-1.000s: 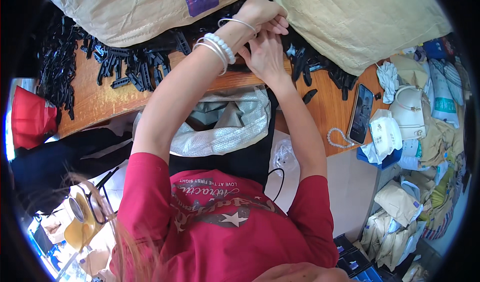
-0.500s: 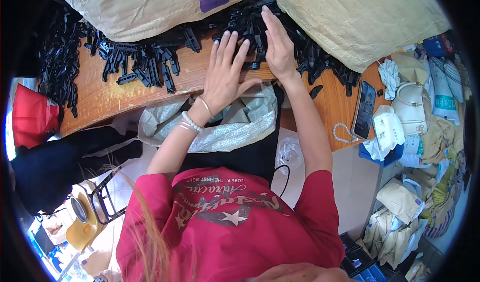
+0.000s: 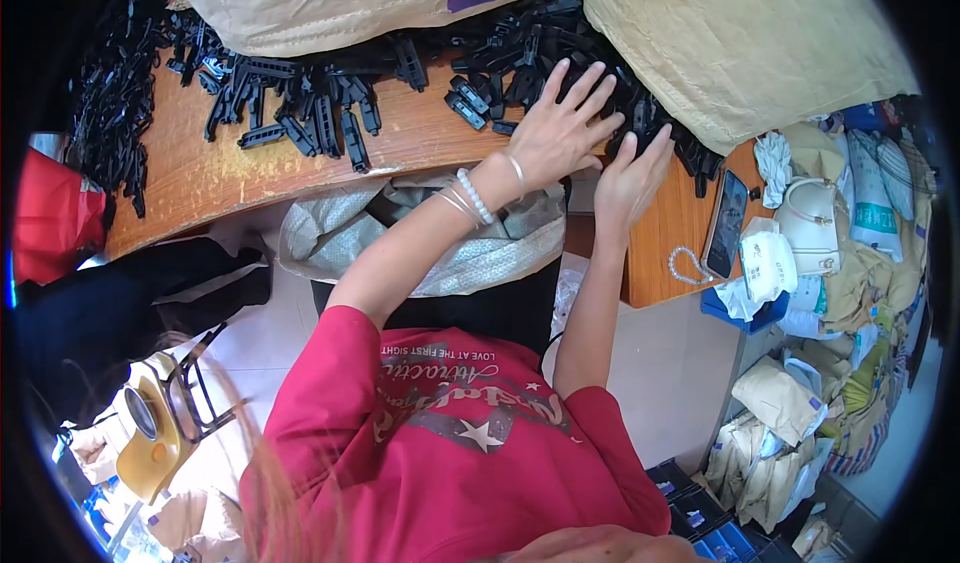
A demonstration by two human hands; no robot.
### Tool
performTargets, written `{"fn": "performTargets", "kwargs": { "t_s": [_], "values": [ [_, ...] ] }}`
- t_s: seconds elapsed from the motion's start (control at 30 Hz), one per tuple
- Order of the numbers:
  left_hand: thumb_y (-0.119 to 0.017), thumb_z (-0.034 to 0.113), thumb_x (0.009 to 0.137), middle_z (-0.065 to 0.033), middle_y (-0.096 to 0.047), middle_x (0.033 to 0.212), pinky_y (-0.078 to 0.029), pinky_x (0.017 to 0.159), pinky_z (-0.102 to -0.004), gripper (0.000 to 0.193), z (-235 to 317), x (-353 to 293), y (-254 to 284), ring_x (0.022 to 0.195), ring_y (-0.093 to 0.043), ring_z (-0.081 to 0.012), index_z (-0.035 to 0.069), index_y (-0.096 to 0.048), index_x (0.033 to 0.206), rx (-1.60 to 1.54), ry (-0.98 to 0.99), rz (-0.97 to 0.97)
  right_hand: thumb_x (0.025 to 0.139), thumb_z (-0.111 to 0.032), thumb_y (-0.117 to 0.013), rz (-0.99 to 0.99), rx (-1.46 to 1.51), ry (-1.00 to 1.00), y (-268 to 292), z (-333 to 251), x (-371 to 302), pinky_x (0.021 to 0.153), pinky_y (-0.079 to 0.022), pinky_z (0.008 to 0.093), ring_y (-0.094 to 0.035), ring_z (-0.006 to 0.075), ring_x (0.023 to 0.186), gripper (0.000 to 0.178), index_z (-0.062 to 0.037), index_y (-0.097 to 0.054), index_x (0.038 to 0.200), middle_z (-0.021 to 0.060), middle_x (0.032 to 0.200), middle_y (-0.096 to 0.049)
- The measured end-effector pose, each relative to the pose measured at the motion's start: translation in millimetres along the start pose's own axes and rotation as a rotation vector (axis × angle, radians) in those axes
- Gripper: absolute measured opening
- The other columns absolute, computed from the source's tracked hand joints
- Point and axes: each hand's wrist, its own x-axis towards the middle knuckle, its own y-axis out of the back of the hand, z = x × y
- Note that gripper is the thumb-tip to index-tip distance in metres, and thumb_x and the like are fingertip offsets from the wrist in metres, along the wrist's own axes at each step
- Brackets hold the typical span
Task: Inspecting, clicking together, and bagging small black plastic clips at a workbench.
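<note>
My left hand [image 3: 562, 131] reaches right over a pile of black plastic parts [image 3: 525, 38], palm down, fingers spread. It wears a beaded bracelet [image 3: 476, 195] and thin bangles. Close beside it, my right hand [image 3: 630, 185] is held at the pile's right end, fingers stretched out and thumb apart. No part shows in either hand; the undersides of both are hidden. A few black parts [image 3: 466, 103] lie loose just left of my left fingers. Below my left forearm, an open white woven sack [image 3: 500, 260] is at the table's front edge.
Two large tan sacks [image 3: 350, 8] [image 3: 740, 53] rest on the wooden table [image 3: 205, 178] behind the parts. More black parts [image 3: 110, 113] are heaped at left. A phone [image 3: 725, 225], a tissue pack [image 3: 768, 266] and a white handbag [image 3: 808, 223] are at right. A yellow chair [image 3: 155, 458] stands lower left.
My left hand has swept right across the pile. My right hand has shifted right and nearer to me. Several parts that it covered now show left of my hands.
</note>
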Motion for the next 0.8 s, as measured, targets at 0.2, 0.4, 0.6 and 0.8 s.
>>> {"fn": "performTargets", "kwargs": {
  "t_s": [0.2,0.4,0.6,0.8],
  "values": [
    [-0.062,0.046,0.080,-0.0078,-0.039,0.143,-0.011,0.112,-0.0573,0.053,-9.2,-10.4,2.1,0.140,-0.021,-0.0312,0.013,-0.059,0.120,0.076,0.023,-0.030,0.094,-0.017,-0.050,0.240,0.313,-0.143,-34.2,-21.1,22.2,0.105,-0.027,0.0512,-0.032,0.0484,0.128,0.052,0.0101,-0.033,0.134,0.0363,0.138,-0.029],
    [-0.065,0.036,0.082,-0.0144,-0.048,0.130,-0.019,0.110,-0.0568,0.042,-20.5,-20.7,7.5,0.135,-0.030,-0.0342,0.009,-0.058,0.112,0.001,0.069,0.077,0.087,-0.003,-0.056,0.460,0.435,-0.122,-38.8,-36.5,26.2,0.094,-0.037,0.0458,-0.048,0.0362,0.105,0.027,0.0054,-0.052,0.112,0.0224,0.112,-0.049],
    [-0.068,0.024,0.077,-0.0182,-0.050,0.124,-0.022,0.110,-0.0533,0.035,-32.5,-31.3,13.7,0.131,-0.034,-0.0357,0.008,-0.055,0.106,-0.018,0.080,0.151,0.087,-0.009,-0.057,0.287,0.505,0.093,-44.3,-57.4,20.9,0.088,-0.040,0.0438,-0.049,0.0349,0.100,0.019,-0.0041,-0.062,0.106,0.0178,0.108,-0.049],
    [-0.071,0.023,0.074,-0.0181,-0.045,0.132,-0.022,0.110,-0.0537,0.044,-35.4,-38.3,17.2,0.131,-0.035,-0.0354,0.011,-0.053,0.112,-0.105,0.123,0.195,0.088,-0.013,-0.056,0.147,0.336,0.201,-40.8,-56.9,20.1,0.092,-0.037,0.0458,-0.044,0.0378,0.108,0.033,-0.0061,-0.056,0.120,0.0207,0.123,-0.045]
  ]
}}
